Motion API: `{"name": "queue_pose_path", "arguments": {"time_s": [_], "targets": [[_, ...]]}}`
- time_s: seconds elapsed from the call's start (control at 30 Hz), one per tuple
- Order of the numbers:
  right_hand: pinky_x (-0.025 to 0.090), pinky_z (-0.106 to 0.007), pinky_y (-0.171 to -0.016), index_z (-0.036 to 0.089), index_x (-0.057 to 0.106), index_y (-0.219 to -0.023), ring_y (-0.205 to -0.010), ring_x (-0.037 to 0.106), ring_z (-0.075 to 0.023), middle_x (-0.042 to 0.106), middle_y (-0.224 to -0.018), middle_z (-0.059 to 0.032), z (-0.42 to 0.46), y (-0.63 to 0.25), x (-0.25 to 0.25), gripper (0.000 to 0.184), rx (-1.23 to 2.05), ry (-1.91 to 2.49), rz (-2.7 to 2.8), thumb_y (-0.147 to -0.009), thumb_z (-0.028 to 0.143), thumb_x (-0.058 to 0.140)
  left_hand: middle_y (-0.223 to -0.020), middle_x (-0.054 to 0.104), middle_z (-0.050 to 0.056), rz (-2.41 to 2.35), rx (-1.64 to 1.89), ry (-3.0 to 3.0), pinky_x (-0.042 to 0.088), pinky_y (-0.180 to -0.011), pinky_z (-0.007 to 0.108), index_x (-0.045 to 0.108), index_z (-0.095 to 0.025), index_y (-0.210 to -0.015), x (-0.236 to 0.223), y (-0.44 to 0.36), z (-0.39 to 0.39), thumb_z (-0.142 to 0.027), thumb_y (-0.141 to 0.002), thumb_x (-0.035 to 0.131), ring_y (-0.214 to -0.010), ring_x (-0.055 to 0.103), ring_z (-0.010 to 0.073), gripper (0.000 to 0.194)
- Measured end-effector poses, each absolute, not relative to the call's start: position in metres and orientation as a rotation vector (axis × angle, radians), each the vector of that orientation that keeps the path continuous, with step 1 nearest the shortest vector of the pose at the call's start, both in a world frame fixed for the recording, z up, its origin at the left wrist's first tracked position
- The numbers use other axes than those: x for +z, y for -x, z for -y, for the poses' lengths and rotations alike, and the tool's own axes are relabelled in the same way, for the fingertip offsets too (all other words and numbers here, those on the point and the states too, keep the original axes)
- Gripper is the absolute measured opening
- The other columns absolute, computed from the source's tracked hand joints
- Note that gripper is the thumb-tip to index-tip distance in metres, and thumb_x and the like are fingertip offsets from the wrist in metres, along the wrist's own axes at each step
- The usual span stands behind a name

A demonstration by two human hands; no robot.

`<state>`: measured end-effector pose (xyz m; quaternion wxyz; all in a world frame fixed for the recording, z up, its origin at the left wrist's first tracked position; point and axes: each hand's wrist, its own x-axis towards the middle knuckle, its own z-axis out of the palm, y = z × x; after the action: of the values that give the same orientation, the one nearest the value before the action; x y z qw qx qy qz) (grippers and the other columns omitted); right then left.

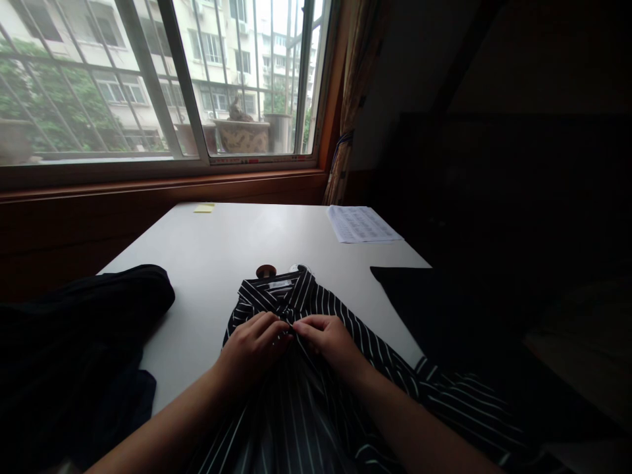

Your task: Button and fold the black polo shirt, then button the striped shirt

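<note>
A black shirt with thin white stripes lies front up on the white table, its collar pointing away from me. Just below the collar, my left hand pinches the front edge of the shirt. My right hand meets it from the other side, thumb and forefinger closed on the same spot. The fingertips almost touch, and whatever small part lies between them is too small to make out. One striped sleeve stretches out to the right. Inside the collar a pale label shows.
Behind the collar sits a small brown round object. Dark cloth is heaped at the left, and more dark cloth lies at the right edge. Printed sheets and yellow notes rest at the far side, below a barred window.
</note>
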<state>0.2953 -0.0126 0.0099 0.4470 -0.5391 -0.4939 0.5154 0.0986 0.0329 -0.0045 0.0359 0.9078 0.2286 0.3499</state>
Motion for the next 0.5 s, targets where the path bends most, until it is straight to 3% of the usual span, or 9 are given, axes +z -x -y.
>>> {"name": "queue_pose_path", "arguments": {"time_s": [0.5], "targets": [[0.041,-0.025,-0.055,0.018,0.077,-0.082,-0.057,0.052,-0.0123,0.065,-0.068,-0.0004,0.0133,-0.2948,0.0102,0.027,1.270,1.348,1.225,-0.080,0.044,0.070,-0.076,0.060,0.002,-0.633,1.084,-2.911,0.043,-0.058,0.027,0.062,-0.018,-0.097,0.0006,-0.0953,-0.0287,-0.017,-0.097,0.051,-0.065,0.052,0.0141,0.011]]}}
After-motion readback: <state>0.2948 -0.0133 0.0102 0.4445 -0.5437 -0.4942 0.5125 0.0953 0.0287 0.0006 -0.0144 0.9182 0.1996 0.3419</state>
